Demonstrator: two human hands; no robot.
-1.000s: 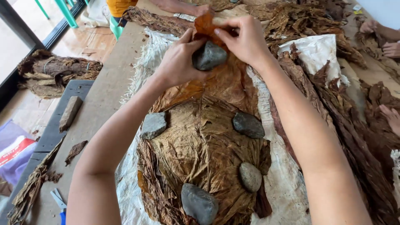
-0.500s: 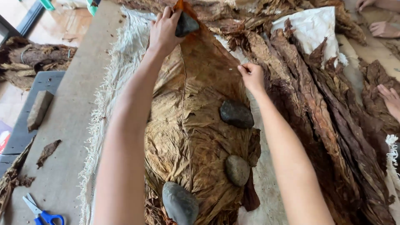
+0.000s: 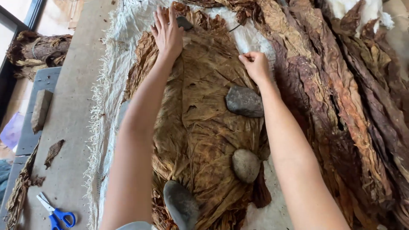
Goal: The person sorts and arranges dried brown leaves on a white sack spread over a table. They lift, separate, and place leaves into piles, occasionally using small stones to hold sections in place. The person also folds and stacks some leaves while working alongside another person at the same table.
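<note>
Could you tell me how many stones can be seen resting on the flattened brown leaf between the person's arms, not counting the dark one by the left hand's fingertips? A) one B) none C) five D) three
D: three grey stones show on the brown leaf: the upper stone beside the right forearm, the middle stone, and the lower stone near the bottom edge, while the left hand presses flat farther up.

Blue-handled scissors (image 3: 55, 214) lie at 7 o'clock on the table (image 3: 72, 106). A tied bundle of dry leaves (image 3: 36, 53) sits at 10 o'clock, a wooden block (image 3: 41, 110) just below it.
</note>
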